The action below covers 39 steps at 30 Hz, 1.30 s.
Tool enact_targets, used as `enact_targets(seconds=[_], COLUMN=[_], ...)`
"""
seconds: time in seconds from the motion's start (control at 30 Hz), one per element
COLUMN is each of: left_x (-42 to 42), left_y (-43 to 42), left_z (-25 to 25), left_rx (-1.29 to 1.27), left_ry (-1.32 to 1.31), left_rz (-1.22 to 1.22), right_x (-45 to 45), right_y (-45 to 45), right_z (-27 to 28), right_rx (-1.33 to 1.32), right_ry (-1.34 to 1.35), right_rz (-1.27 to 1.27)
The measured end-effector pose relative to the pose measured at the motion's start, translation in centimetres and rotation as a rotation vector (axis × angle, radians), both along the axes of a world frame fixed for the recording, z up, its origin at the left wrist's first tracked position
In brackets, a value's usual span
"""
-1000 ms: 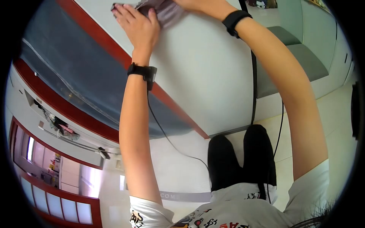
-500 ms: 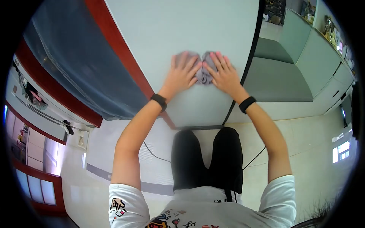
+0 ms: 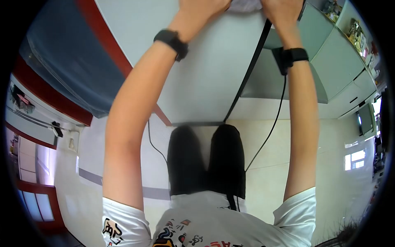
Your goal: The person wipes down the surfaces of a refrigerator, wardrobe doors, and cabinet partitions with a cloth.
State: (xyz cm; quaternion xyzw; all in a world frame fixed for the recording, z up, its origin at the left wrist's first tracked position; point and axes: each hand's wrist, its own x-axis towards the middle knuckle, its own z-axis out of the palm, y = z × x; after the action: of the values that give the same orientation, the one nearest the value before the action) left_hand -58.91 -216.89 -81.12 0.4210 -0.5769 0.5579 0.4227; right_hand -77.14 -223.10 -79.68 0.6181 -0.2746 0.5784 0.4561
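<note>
At the top edge of the head view, a greyish-purple cloth (image 3: 245, 5) lies between my two hands, mostly cut off by the frame. My left hand (image 3: 202, 11) reaches the cloth from the left, in front of a pale smooth panel (image 3: 205, 78). My right hand (image 3: 284, 11) is at the cloth's right side, by the panel's dark edge strip. The fingers of both hands are largely out of the picture, so their grip is hidden. Each wrist wears a black band, and a cable hangs from the right one.
A red wooden frame (image 3: 109, 39) and dark blue curtain-like fabric (image 3: 66, 53) stand left of the panel. On the right are a grey cushioned seat (image 3: 263, 80) and pale green cabinets (image 3: 341, 53). A black cable (image 3: 273, 127) hangs beside my legs, above the tiled floor (image 3: 284, 164).
Both hands have moved up with the cloth, from the panel's middle to the view's top edge. They are farther apart. Earlier their fingers lay spread flat on the cloth.
</note>
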Motion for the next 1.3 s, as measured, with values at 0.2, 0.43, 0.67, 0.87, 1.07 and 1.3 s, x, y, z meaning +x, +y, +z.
enact_targets(seconds=[0.2, 0.43, 0.67, 0.87, 1.07, 1.3], left_x=[0.2, -0.7, -1.7, -0.3, 1.9, 1.6], left_y=[-1.8, -0.9, -0.1, -0.5, 1.5, 1.5], left_z=[-1.8, -9.2, -19.1, -31.1, -41.4, -31.4], left_rx=[-0.086, 0.168, 0.481, 0.443, 0.613, 0.540], left_ry=[-0.060, -0.099, -0.152, -0.476, -0.825, -0.475], left_rz=[-0.059, -0.096, -0.104, 0.165, 0.226, 0.143], right_x=[-0.3, -0.7, -0.6, -1.5, -3.2, 0.5], right_y=[-3.1, -1.6, -1.6, 0.3, 5.0, 4.6], right_z=[-2.1, -12.1, -28.0, -38.9, -46.0, -34.2], right_rx=[-0.147, 0.102, 0.373, 0.707, 0.981, 0.640], right_ry=[0.124, 0.183, -0.042, 0.056, 0.020, 0.028], right_rz=[0.163, 0.303, 0.476, 0.301, 0.287, 0.260])
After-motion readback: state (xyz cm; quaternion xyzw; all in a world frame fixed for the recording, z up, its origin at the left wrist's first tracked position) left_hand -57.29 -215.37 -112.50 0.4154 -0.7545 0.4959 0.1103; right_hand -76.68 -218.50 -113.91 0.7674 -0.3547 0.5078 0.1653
